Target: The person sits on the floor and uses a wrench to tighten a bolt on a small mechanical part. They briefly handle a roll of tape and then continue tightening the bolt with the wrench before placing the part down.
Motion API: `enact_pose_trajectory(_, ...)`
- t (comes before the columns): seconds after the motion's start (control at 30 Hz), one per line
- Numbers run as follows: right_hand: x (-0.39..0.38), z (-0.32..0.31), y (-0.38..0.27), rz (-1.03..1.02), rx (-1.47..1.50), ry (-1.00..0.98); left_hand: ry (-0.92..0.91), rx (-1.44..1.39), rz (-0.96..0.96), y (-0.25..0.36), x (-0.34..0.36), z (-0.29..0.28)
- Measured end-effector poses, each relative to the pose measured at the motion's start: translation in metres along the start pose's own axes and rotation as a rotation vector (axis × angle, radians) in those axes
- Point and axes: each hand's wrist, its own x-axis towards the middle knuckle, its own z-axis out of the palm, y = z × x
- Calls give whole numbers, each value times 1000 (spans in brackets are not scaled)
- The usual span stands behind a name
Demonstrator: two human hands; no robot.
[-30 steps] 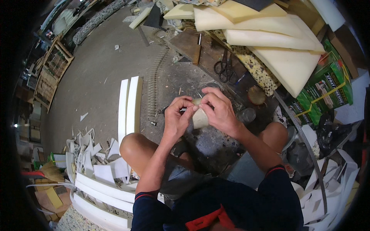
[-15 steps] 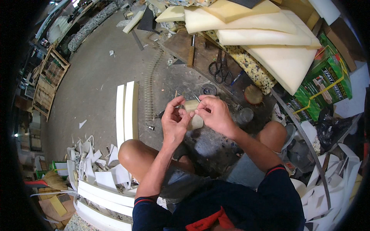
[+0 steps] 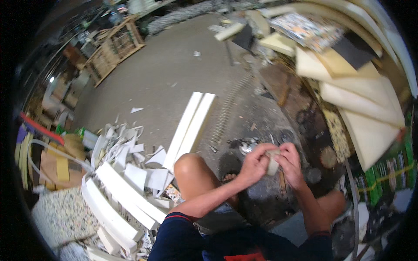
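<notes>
- White offcuts [image 3: 136, 175] heaped well left of the coil spring [image 3: 229, 109].
- Two white bars [image 3: 198, 124] side by side, just left of the spring.
- Left hand [image 3: 253, 168]: below and right of the spring, fingers curled narrow on a small beige piece [image 3: 273, 168].
- Beige piece: off the spring's lower right, between both hands, against the fingertips; exact shape partly hidden.
- Right hand [image 3: 291, 166]: farther right of the spring, thumb and fingers pinching the piece's right side.
- Pale foam slabs [image 3: 361, 102] stacked well right of the spring.
</notes>
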Motion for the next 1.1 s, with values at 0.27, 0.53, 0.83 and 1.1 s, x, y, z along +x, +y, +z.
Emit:
enact_pose_trajectory(0.27, 8, 13, 23, -69, -99, 166, 67, 39, 107, 4, -1, -2)
enact_pose_trajectory(0.53, -3, 34, 19, 177, 12, 108, 257, 220, 253, 21, 4, -17)
enact_pose_trajectory(0.83, 11, -5, -13, -319, -866, -3, 225, 548, 138, 86, 32, -130)
enact_pose_trajectory(1.1, 141, -134, 15, -350, -1438, 375, 21, 423, -301, -4, 106, -242)
